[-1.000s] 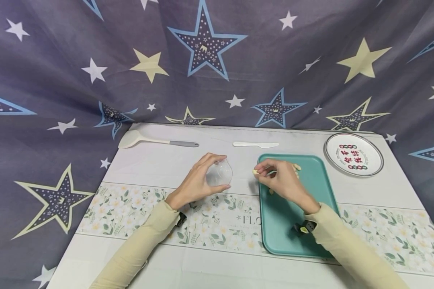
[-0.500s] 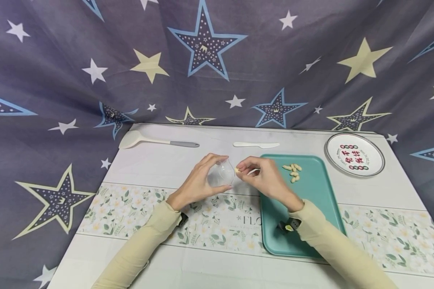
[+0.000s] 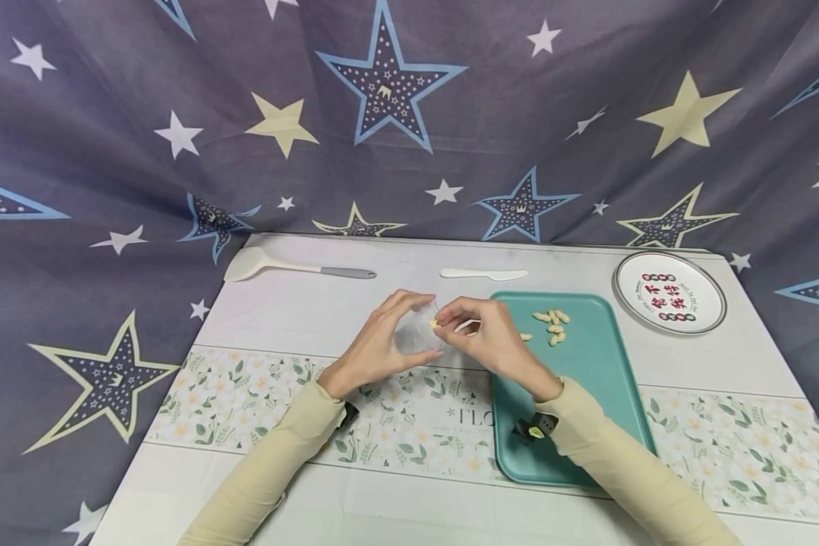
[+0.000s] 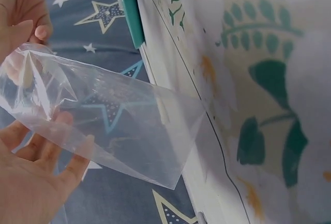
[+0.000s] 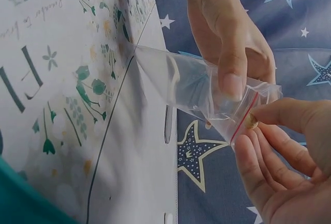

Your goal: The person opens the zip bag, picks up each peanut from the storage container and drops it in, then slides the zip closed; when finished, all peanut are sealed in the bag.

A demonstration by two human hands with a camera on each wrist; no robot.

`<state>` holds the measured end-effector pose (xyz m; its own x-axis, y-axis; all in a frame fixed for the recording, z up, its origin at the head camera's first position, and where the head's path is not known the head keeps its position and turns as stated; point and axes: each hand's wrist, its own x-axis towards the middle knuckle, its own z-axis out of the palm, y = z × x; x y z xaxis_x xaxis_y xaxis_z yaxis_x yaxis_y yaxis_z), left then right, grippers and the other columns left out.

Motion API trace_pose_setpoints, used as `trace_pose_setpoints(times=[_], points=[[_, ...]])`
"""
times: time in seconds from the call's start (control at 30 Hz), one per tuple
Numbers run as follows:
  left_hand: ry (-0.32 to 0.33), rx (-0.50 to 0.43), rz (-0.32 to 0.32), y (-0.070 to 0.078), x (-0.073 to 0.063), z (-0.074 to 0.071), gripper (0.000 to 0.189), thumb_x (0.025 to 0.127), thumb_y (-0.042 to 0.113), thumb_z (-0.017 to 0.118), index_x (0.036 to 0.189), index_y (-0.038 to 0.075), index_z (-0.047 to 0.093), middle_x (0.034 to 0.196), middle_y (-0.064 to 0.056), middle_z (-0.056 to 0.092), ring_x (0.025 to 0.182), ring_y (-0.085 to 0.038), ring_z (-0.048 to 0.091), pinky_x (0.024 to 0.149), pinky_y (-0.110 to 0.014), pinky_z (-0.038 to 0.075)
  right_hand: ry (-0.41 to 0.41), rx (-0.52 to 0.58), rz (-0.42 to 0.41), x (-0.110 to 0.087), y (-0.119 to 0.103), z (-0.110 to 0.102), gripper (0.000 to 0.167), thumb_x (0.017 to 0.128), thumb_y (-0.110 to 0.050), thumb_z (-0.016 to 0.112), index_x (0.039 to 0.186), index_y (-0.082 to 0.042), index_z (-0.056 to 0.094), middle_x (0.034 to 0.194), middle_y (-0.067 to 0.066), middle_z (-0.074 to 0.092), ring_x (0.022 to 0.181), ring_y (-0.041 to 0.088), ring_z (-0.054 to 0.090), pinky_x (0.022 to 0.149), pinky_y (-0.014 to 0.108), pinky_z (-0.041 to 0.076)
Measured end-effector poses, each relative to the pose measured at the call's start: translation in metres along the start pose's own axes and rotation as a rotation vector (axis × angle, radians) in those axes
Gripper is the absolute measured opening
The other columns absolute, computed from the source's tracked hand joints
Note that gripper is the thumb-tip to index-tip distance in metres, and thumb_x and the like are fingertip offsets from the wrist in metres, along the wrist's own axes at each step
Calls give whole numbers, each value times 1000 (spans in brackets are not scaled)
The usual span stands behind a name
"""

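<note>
My left hand [image 3: 375, 345] grips a clear plastic zip bag [image 4: 129, 115], thumb and fingers spread around its open mouth. In the right wrist view a red line runs across the bag near that mouth, and the rest hangs down over the table. My right hand [image 3: 494, 341] pinches a peanut [image 5: 252, 122] between thumb and fingertips, right at the bag's mouth. Several more peanuts [image 3: 556, 329] lie on the teal tray [image 3: 573, 409], below and right of my right hand. One of them is partly hidden behind that hand.
At the back left lies a spatula-like utensil [image 3: 293, 265] with a grey handle end. A white knife [image 3: 483, 274] lies at the back middle. The round plate [image 3: 710, 296] with red lettering stands right of the tray. A star-printed curtain [image 3: 409, 182] hangs behind the table.
My right hand has moved left from over the tray to the bag's mouth, carrying the peanut. Peanuts on the tray have come into sight. My left hand has hardly moved.
</note>
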<state>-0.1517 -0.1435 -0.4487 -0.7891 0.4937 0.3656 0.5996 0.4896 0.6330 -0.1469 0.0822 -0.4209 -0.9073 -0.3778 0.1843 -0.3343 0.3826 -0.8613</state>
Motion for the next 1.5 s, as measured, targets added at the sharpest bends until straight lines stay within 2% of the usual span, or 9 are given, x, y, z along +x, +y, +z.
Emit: trace_pose_setpoints(times=[0.3,0.6,0.87,1.1,1.27,1.5], points=[[9,-2,2,-1,0,0,84,79,37,92,150,12,53,142,-3,60,136,-19,54,120,-41,44,-14,-23,-23,-2,1,-4,12,92,-10,79,103,-7,79,92,6,80,83,17,75,76,30,65],[13,7,-15,1,0,-1,86,78,37,93,150,14,53,143,-2,60,135,-18,55,116,-39,48,15,-29,-2,-6,6,-19,10,92,-7,77,102,-8,80,97,8,79,85,19,74,76,26,63],[12,1,-18,1,1,-2,87,77,38,93,150,14,52,143,-5,60,135,-19,56,116,-41,48,57,-110,7,-16,21,-36,7,95,-12,77,101,-12,80,96,5,79,86,16,73,76,28,63],[9,7,-21,1,1,-3,89,76,38,94,150,12,52,144,-3,60,136,-20,55,120,-43,44,67,-150,54,-28,40,-48,11,95,-11,76,105,-6,78,97,7,79,88,20,73,77,28,64],[8,7,-23,1,1,-2,89,76,39,94,150,11,52,144,-3,60,136,-20,55,121,-43,44,82,-178,31,-37,55,-55,11,93,-7,78,103,-2,78,93,9,80,83,22,75,74,24,63],[9,2,-23,0,0,-1,89,76,39,94,150,13,52,144,-2,59,137,-19,55,121,-43,44,83,-229,28,-49,67,-62,8,92,-6,79,99,-3,78,88,8,79,78,19,73,74,27,63]])
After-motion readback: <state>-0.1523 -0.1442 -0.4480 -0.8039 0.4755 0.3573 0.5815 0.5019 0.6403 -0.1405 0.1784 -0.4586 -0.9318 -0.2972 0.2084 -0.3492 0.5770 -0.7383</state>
